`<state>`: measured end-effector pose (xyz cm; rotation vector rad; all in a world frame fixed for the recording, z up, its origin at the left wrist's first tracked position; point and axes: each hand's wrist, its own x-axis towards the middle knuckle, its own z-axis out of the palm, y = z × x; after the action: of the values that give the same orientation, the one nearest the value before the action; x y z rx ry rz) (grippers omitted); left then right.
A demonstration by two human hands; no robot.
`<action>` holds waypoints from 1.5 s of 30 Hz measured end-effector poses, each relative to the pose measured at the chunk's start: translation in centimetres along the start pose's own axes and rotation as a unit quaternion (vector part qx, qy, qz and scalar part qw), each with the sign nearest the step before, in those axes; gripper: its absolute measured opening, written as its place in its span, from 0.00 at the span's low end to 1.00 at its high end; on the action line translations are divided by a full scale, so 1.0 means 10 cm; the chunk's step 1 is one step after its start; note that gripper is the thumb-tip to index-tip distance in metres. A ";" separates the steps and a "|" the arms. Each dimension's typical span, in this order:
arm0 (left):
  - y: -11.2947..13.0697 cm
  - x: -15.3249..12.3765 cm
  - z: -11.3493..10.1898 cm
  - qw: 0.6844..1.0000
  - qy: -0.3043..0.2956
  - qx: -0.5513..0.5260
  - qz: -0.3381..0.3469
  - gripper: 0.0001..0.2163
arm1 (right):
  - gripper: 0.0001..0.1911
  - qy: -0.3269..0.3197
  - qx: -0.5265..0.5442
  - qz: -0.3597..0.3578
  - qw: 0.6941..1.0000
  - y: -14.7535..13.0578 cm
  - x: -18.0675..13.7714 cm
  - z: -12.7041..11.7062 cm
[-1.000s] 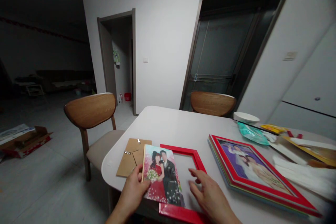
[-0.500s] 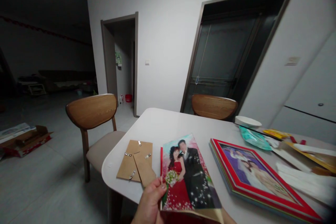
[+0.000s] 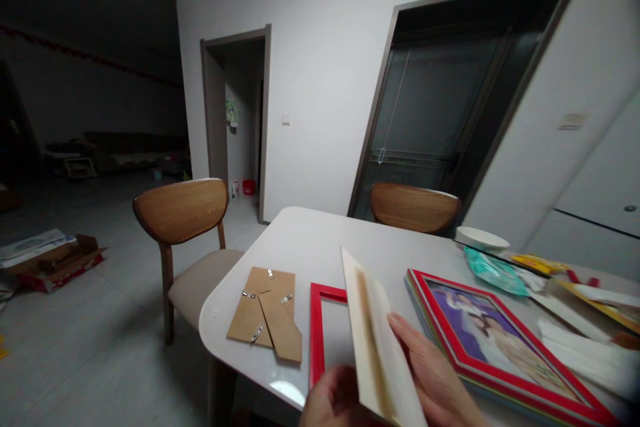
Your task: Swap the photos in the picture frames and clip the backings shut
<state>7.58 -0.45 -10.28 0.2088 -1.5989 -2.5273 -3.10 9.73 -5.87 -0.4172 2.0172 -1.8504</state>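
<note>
A photo print point(image 3: 373, 340) is tilted up over the near part of the table, its pale, brown-stained back showing and its picture side hidden. At its right edge, my right hand point(image 3: 433, 370) grips it with the thumb on top. My left hand point(image 3: 333, 397), fingers curled and partly in shadow, is closed at the print's lower left edge. Behind the print lies a bare red picture frame point(image 3: 317, 333), partly covered. To the left rests a brown backing board point(image 3: 265, 313) with metal clips and a stand leg.
On the right sits a stack of frames, a red one point(image 3: 463, 357) holding a photo on top. Beyond it are a teal packet point(image 3: 495, 272), a white bowl point(image 3: 481, 239) and wrappings. Wooden chairs point(image 3: 183, 210) stand at the white table point(image 3: 320, 233). An open carton point(image 3: 63, 263) lies on the floor.
The print has turned from its picture side, a couple, to its pale back. My right hand has come into view at its right edge. The red frame beneath is more exposed.
</note>
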 end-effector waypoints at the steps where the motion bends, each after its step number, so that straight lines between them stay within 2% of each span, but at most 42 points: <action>1: 0.04 -0.01 -0.04 0.999 0.020 0.026 0.035 0.15 | 0.24 0.012 0.009 0.026 1.000 -0.02 0.02 -0.07; 3: 0.13 -0.04 -0.14 0.988 0.065 0.110 0.086 0.16 | 0.24 0.030 0.017 0.072 0.997 -0.02 0.09 -0.20; 6: 0.21 -0.07 -0.27 0.942 0.093 0.297 0.123 0.19 | 0.24 0.035 0.003 0.098 0.995 0.06 0.19 -0.29; 9: 0.18 -0.06 -0.32 0.899 0.047 0.418 0.123 0.24 | 0.25 0.027 -0.041 0.093 0.994 0.15 0.27 -0.29; 12: 0.06 -0.01 -0.36 0.871 -0.007 0.477 0.116 0.27 | 0.24 0.032 -0.116 0.058 0.991 0.23 0.34 -0.26; 16: -0.07 0.05 -0.45 0.844 -0.060 0.508 0.160 0.26 | 0.23 0.050 -0.193 0.022 0.980 0.30 0.41 -0.22; 20: -0.05 0.05 -0.47 0.822 -0.077 0.539 0.165 0.20 | 0.23 0.052 -0.253 0.011 0.966 0.26 0.43 -0.19; 26: 0.04 0.01 -0.44 0.806 -0.084 0.565 0.156 0.16 | 0.19 0.067 -0.460 -0.054 0.884 0.18 0.39 -0.13; 29: 0.05 0.00 -0.45 0.801 -0.091 0.571 0.154 0.13 | 0.18 0.063 -0.554 -0.063 0.828 0.21 0.35 -0.10; 31: 0.06 -0.02 -0.45 0.795 -0.096 0.579 0.155 0.12 | 0.19 0.070 -0.597 -0.058 0.797 0.24 0.33 -0.08; 34: 0.10 -0.03 -0.45 0.788 -0.104 0.585 0.163 0.11 | 0.21 0.087 -0.630 -0.070 0.768 0.28 0.30 -0.05; 37: 0.13 -0.03 -0.45 0.784 -0.114 0.588 0.162 0.12 | 0.20 0.097 -0.640 -0.090 0.757 0.30 0.28 -0.05; 41: 0.15 -0.04 -0.43 0.782 -0.120 0.594 0.148 0.12 | 0.18 0.085 -0.640 -0.097 0.757 0.32 0.24 -0.07; 43: 0.18 -0.07 -0.43 0.786 -0.127 0.586 0.151 0.12 | 0.18 0.075 -0.631 -0.099 0.766 0.32 0.21 -0.06; 45: 0.25 -0.13 -0.47 0.793 -0.129 0.572 0.169 0.11 | 0.18 0.057 -0.603 -0.119 0.787 0.28 0.16 0.00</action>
<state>9.91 -5.44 -9.94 -0.3044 -2.7440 -1.0675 -4.46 9.22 -8.80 -0.9034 3.1157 -0.3775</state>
